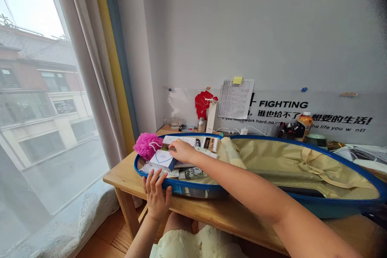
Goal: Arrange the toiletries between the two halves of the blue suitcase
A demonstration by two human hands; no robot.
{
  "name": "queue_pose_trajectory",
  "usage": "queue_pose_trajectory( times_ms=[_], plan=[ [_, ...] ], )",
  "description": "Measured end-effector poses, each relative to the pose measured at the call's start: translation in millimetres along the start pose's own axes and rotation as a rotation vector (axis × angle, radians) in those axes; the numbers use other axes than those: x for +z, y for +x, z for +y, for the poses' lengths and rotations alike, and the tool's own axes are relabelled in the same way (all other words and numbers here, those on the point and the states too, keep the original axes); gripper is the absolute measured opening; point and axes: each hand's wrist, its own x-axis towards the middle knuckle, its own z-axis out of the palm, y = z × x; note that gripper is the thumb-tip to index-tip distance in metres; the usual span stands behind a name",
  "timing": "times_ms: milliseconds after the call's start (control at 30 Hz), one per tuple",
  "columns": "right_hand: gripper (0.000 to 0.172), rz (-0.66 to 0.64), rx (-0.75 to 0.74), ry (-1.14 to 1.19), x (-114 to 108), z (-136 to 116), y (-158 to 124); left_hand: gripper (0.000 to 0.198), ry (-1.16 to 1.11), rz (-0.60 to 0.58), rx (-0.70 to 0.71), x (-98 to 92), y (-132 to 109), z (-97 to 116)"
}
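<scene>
A large blue tub [347, 205] lies on the wooden desk [208, 213], lined with tan cloth [284, 161]. Its left end holds several small boxes and tubes, a white-and-blue box [161, 159] and a pink bath pouf [146, 145]. My left hand [156, 194] grips the tub's near rim, fingers curled over the edge. My right hand [182, 151] reaches across the tub and rests palm down on the boxes, fingers closed around something I cannot make out, just right of the white-and-blue box.
At the back of the desk stand a small jar [201, 124], an orange drink bottle [304, 125], chargers and a paper list [236, 98] on the wall. A window with curtains [90, 68] is at the left. Wooden floor lies below.
</scene>
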Motion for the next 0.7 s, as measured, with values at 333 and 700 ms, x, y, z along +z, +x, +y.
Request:
queue_pose_trajectory(
  times_ms=[333,700],
  plan=[
    [0.033,0.085,0.184,0.052,-103.5,89.4,-74.0,0.038,-0.001,-0.002,-0.009,2.7,-3.6,-4.1],
    [0.041,-0.268,0.614,0.139,-118.3,187.2,-223.0,0.039,0.007,0.034,0.023,3.1,-0.9,-5.0]
  ],
)
